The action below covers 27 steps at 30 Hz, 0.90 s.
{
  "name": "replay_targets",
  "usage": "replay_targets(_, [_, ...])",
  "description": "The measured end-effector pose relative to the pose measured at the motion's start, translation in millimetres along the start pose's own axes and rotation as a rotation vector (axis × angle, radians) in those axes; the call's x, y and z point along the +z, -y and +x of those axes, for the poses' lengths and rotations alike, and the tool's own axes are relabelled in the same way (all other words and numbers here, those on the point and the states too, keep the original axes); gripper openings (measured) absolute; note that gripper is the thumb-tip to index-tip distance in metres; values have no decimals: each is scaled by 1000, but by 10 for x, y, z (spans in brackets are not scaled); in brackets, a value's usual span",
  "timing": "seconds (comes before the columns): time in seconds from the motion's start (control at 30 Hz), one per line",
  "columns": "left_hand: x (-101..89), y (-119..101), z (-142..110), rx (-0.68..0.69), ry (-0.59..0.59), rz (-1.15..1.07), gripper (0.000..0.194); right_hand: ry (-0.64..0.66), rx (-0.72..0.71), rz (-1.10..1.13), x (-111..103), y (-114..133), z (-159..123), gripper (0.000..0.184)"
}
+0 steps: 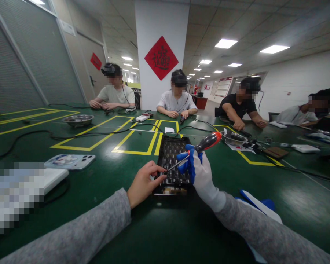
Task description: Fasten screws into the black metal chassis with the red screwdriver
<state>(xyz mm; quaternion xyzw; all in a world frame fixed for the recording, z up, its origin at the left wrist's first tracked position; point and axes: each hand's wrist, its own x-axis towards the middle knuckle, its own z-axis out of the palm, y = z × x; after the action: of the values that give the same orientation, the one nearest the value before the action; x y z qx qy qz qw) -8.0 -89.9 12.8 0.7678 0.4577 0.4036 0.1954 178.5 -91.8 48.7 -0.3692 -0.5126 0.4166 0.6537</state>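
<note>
My right hand (202, 170), in a white and blue work glove, grips a screwdriver (208, 142) with a black and red handle. Its thin shaft slants down to the left. At the shaft's tip, the bare thumb and fingers of my left hand (146, 181) pinch together around a small dark piece, too small to name. Both hands are over a black rectangular tray-like part (172, 156) lying on the green table, with rows of shiny curved shapes inside. My left hand covers part of its near left edge.
A phone (71, 161) and a white box-like object (55, 179) lie to the left. Another glove (260, 205) is under my right forearm. Metal bowls (78, 120) (233, 138) stand farther off. Cables and yellow tape cross the table (112, 227); several people sit across.
</note>
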Motion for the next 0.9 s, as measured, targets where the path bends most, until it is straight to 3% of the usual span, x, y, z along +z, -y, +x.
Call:
replay_targets(0.3, [0, -2, 0, 0, 0, -4, 15, 29, -69, -59, -16, -17, -17, 38])
replay_targets(0.63, [-15, 2, 6, 13, 9, 59, 10, 227, -64, 120, 33, -16, -52, 30])
replay_targets(0.9, [-19, -3, 6, 11, 24, 55, 9, 206, -71, 84, 7, -29, -28, 29])
